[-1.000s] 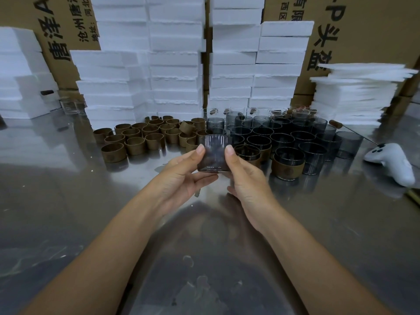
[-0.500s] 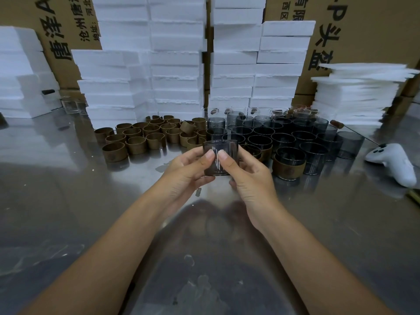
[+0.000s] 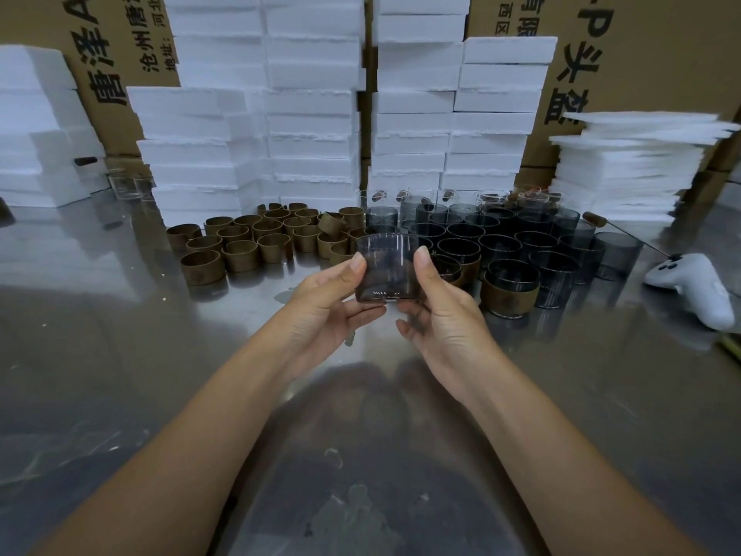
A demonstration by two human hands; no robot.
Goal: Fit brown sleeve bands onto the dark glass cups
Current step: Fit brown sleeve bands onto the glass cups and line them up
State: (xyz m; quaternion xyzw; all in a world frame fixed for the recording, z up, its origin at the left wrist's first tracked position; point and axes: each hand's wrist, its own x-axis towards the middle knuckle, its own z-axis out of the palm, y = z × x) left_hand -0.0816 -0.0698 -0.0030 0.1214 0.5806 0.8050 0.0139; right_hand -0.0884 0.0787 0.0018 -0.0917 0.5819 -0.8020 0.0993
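Left hand (image 3: 328,302) and right hand (image 3: 445,315) hold one dark cup (image 3: 387,270) in a thumb-and-finger grip above table (image 3: 120,355), bands (image 3: 240,254) left of grip, cups (image 3: 521,242) right

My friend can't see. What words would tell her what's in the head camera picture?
A left hand and right hand hold one dark glass cup over a shiny table. Behind, brown sleeve bands stand left, more dark cups right, white foam stacks farther back.
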